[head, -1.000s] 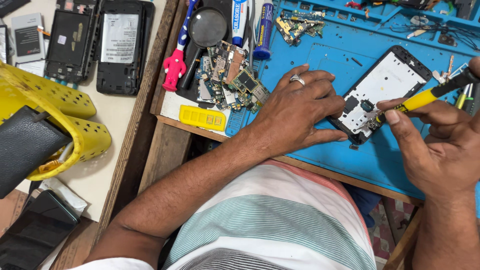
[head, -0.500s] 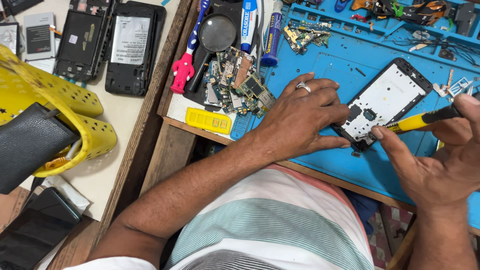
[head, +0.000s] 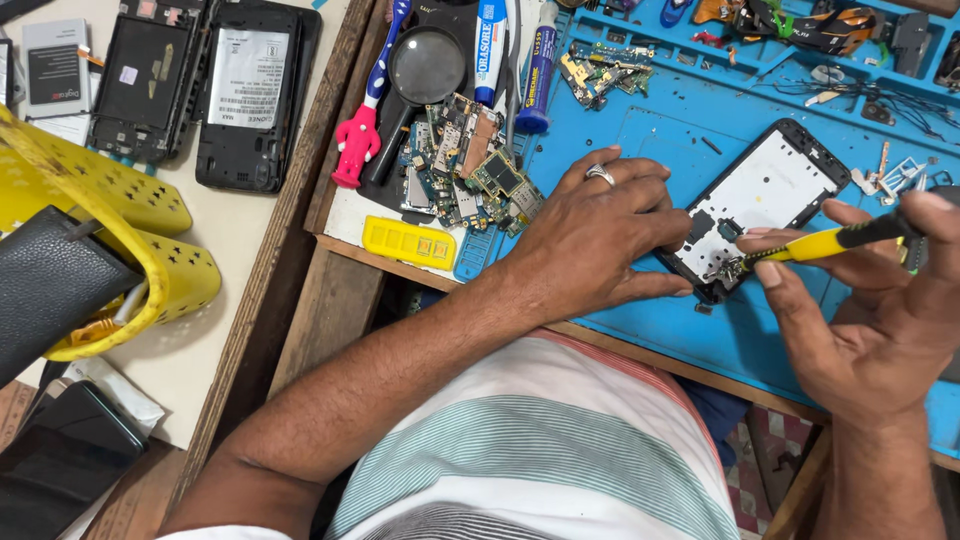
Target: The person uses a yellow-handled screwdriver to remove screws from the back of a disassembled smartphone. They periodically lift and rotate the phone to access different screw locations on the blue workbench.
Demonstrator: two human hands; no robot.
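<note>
opened phone (head: 765, 205), white inner frame, black rim

left hand (head: 600, 235) steadies phone (head: 760, 205); right hand (head: 860, 320) grips screwdriver (head: 820, 245).

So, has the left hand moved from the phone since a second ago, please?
No; the left hand still rests on the phone's edge, beside the circuit boards.

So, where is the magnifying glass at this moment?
In the head view, the magnifying glass lies at upper centre, between the pink toothbrush and a white tube, above the circuit boards.
</note>
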